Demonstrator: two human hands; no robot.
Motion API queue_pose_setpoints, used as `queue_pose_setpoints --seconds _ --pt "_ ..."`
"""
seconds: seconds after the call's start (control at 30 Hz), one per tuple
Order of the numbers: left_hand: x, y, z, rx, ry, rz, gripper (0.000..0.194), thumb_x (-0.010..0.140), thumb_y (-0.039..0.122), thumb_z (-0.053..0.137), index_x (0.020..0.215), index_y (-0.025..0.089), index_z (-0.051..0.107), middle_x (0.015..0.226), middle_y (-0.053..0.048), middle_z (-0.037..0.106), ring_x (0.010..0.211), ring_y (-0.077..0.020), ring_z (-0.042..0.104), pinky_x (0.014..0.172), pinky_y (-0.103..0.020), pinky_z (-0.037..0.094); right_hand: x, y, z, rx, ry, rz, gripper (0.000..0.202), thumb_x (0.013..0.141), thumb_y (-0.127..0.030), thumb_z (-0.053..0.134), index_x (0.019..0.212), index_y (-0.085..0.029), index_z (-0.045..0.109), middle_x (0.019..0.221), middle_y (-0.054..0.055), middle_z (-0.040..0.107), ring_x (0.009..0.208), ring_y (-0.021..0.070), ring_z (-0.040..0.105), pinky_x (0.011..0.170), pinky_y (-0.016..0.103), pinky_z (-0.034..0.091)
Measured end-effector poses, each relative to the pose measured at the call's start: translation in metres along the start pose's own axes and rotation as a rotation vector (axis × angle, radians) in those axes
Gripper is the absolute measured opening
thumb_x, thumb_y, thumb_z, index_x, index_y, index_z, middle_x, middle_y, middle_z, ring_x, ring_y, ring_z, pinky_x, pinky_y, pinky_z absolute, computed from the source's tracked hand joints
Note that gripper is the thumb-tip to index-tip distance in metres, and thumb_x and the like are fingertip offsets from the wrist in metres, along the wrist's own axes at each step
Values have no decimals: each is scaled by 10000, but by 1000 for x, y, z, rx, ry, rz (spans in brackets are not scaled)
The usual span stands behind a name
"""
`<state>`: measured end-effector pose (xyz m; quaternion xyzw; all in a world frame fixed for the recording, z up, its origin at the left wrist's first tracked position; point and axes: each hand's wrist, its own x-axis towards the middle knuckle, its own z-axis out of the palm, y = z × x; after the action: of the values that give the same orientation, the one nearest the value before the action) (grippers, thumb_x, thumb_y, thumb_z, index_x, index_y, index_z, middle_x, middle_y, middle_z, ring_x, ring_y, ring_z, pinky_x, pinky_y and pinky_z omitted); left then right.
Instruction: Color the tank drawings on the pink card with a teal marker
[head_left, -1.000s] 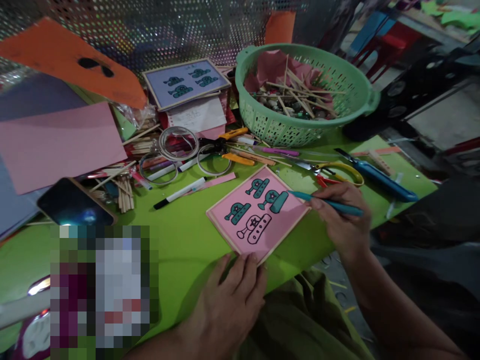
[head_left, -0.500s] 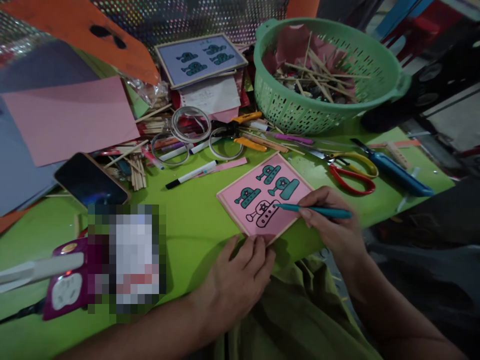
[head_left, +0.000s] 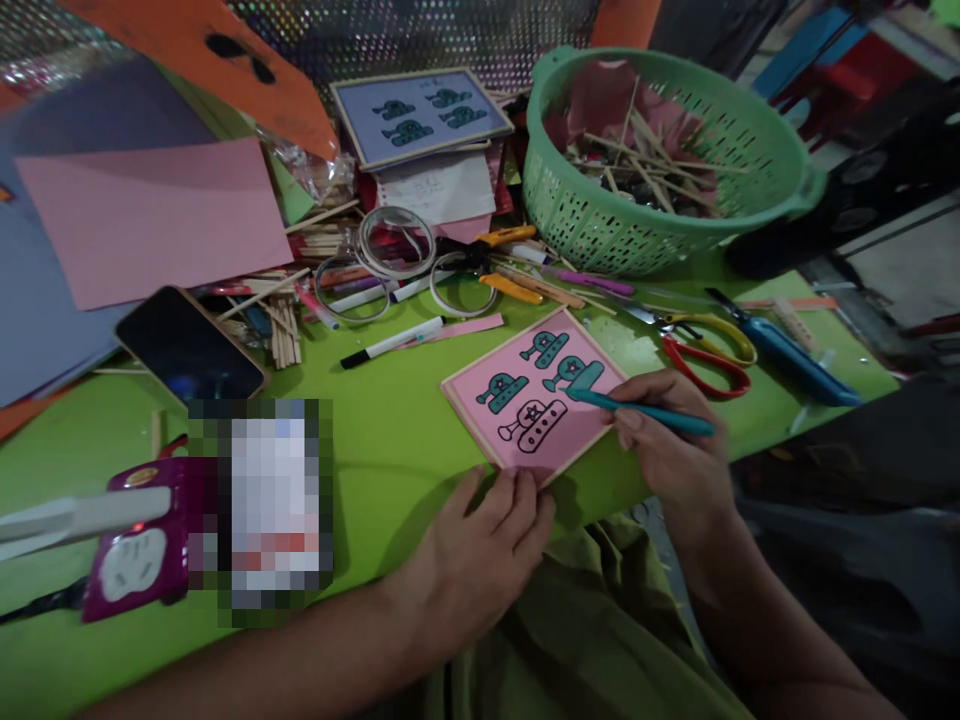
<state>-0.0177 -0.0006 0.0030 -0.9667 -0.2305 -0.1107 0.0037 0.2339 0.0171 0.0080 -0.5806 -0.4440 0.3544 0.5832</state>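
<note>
A pink card [head_left: 491, 418] with a thin wooden frame lies tilted on the green table. Four tank drawings are on it: three coloured teal, the lowest one [head_left: 541, 427] in black outline on pink. My right hand [head_left: 671, 440] grips a teal marker [head_left: 660, 414], its tip over the card beside the right-hand teal tank. The fingers of my left hand [head_left: 480, 555] are spread and rest on the card's near edge, with the palm down on the table.
Behind are a green basket [head_left: 622, 225] of sticks, a framed blue card [head_left: 360, 125], tape rolls [head_left: 396, 243] and markers. Scissors [head_left: 709, 368] and a blue cutter [head_left: 802, 355] lie right. A phone [head_left: 187, 345], pink paper [head_left: 157, 225] and a purple power strip [head_left: 172, 510] are left.
The marker tip has moved up and right, from the lowest tank towards the right-hand teal tank. The view has shifted slightly. My left hand stays at the card's edge.
</note>
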Motion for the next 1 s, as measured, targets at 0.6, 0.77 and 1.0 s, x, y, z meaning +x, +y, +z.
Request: queue_pose_setpoints --seconds 0.6,0.77,1.0 --pt "4 -6 -6 46 42 -72 365 1016 373 555 1299 157 630 1281 -89 685 1160 -235 559 1045 -428 413 23 6 5 225 138 59 113 779 -353 749 819 -255 708 643 -29 623 570 130 603 508 237 447" --pt "5 -6 -2 47 59 -11 354 1037 349 526 1309 144 624 1305 -103 679 1164 -233 572 1070 -427 417 29 11 7 201 103 16 142 799 -376 732 830 -249 678 635 -33 614 557 128 597 491 233 435" --pt "5 -2 1 49 104 44 338 1030 279 530 1318 132 627 1290 -106 681 1164 -235 609 1056 -407 444 30 13 9 177 106 11 150 792 -370 724 820 -240 656 624 -13 615 547 139 571 420 228 312"
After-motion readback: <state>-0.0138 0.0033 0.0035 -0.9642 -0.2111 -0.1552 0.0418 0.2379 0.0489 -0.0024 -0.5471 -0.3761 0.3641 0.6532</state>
